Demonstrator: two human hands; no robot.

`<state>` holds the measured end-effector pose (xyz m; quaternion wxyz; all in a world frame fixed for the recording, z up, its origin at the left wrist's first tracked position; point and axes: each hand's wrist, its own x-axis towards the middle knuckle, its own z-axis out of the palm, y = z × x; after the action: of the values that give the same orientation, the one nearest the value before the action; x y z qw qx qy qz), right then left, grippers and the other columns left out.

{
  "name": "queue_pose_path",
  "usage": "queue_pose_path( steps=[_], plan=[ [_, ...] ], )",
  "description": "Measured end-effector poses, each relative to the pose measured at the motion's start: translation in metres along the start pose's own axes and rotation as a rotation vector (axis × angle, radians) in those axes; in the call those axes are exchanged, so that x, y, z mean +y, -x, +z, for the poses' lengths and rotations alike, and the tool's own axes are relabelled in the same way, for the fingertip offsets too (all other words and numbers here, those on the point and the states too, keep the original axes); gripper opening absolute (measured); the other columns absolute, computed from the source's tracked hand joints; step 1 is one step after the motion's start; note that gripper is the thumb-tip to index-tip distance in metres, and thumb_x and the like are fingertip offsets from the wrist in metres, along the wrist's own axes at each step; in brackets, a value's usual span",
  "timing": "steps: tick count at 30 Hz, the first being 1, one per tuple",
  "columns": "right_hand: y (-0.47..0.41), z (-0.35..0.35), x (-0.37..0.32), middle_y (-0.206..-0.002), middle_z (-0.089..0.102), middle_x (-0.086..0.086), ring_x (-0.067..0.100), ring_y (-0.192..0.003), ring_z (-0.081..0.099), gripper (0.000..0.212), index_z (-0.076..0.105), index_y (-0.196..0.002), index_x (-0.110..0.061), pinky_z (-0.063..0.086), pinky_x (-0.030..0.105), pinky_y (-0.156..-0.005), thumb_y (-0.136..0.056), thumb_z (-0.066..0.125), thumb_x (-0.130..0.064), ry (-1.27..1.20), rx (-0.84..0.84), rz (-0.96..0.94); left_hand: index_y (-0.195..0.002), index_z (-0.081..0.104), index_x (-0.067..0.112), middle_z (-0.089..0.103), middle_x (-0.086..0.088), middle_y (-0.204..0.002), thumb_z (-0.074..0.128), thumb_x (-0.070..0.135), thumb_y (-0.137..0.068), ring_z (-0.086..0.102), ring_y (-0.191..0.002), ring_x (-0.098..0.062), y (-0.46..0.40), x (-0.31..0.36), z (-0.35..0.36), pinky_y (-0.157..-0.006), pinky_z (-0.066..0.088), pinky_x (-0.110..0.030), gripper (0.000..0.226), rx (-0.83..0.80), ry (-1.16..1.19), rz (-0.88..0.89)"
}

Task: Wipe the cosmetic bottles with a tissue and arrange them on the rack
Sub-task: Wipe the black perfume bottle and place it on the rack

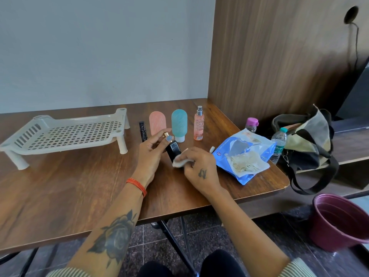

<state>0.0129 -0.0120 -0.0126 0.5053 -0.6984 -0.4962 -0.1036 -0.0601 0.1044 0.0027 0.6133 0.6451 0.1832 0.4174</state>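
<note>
My left hand point(151, 150) grips a small black bottle point(173, 150) with a gold cap, tilted above the wooden table point(69, 188). My right hand point(199, 166) presses a white tissue point(179, 162) against the bottle's lower side. Behind my hands stand a black tube point(142, 131), a pink bottle point(157, 122), a teal bottle point(179, 124) and a pink spray bottle point(199, 123). The white slotted rack point(65, 134) stands on the table at the left with nothing on it.
A blue tissue pack point(243, 156) lies open at the table's right edge. Beyond it are a purple-capped bottle point(251, 124), a water bottle point(278, 144) and a dark bag point(307, 142). A maroon tub point(339, 222) sits on the floor at lower right.
</note>
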Motion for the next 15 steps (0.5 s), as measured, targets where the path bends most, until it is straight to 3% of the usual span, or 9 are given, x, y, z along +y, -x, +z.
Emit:
queue_pose_path(
  steps=[3,5,7,9,11,15],
  plan=[
    [-0.0001,-0.0022,-0.0007,-0.074,0.069,0.005,0.019,-0.072,0.062,0.019,0.074,-0.065,-0.011,0.052,0.037,-0.07,-0.063,0.056,-0.005,0.07,-0.113,0.102,-0.105,0.064,0.029,0.068,0.002,-0.093,0.06,0.013,-0.087,0.061,-0.092,-0.002,0.0008,0.0007,0.0005,-0.077,0.051,-0.012,0.025,-0.001,0.005,-0.001],
    [-0.0006,-0.0002,0.0003,-0.072,0.069,0.006,0.022,-0.07,0.062,0.018,0.074,-0.062,-0.011,0.053,0.039,-0.068,-0.065,0.058,-0.002,0.139,-0.054,0.137,-0.102,0.065,0.032,0.069,0.002,-0.094,0.06,0.013,-0.088,0.061,-0.092,-0.003,0.0008,0.0008,0.0004,-0.075,0.051,-0.012,0.024,-0.005,0.005,-0.002],
    [-0.0009,0.002,0.0008,-0.074,0.07,0.005,0.021,-0.072,0.064,0.022,0.073,-0.067,-0.011,0.053,0.033,-0.07,-0.066,0.054,0.0,0.146,0.089,0.118,-0.103,0.065,0.03,0.069,-0.001,-0.098,0.06,0.012,-0.088,0.061,-0.095,-0.005,0.0007,0.0008,0.0,-0.074,0.05,-0.011,0.024,-0.004,0.006,-0.001],
    [-0.0005,0.0035,0.0011,-0.084,0.071,0.003,0.018,-0.08,0.065,0.027,0.074,-0.078,-0.011,0.052,0.027,-0.075,-0.067,0.052,0.001,0.1,0.127,0.059,-0.106,0.064,0.029,0.068,-0.006,-0.106,0.059,0.012,-0.088,0.06,-0.101,-0.009,0.0005,0.0009,-0.0002,-0.075,0.051,-0.011,0.025,-0.002,-0.001,-0.001],
    [0.0006,0.0029,-0.0009,-0.086,0.071,0.004,0.017,-0.083,0.065,0.028,0.074,-0.08,-0.01,0.054,0.03,-0.077,-0.068,0.052,0.002,0.057,0.057,0.005,-0.109,0.063,0.028,0.067,-0.008,-0.11,0.059,0.012,-0.088,0.06,-0.103,-0.011,0.0005,0.0014,-0.0002,-0.076,0.052,-0.012,0.026,-0.003,-0.003,-0.001],
    [0.0004,-0.0001,-0.0008,-0.069,0.068,0.002,0.016,-0.069,0.062,0.017,0.072,-0.059,-0.01,0.053,0.036,-0.068,-0.064,0.058,-0.002,0.106,-0.082,0.076,-0.108,0.063,0.026,0.068,-0.009,-0.1,0.059,0.011,-0.088,0.061,-0.094,-0.005,0.0006,0.0011,0.0002,-0.073,0.05,-0.01,0.025,-0.01,0.001,0.003]
  ],
)
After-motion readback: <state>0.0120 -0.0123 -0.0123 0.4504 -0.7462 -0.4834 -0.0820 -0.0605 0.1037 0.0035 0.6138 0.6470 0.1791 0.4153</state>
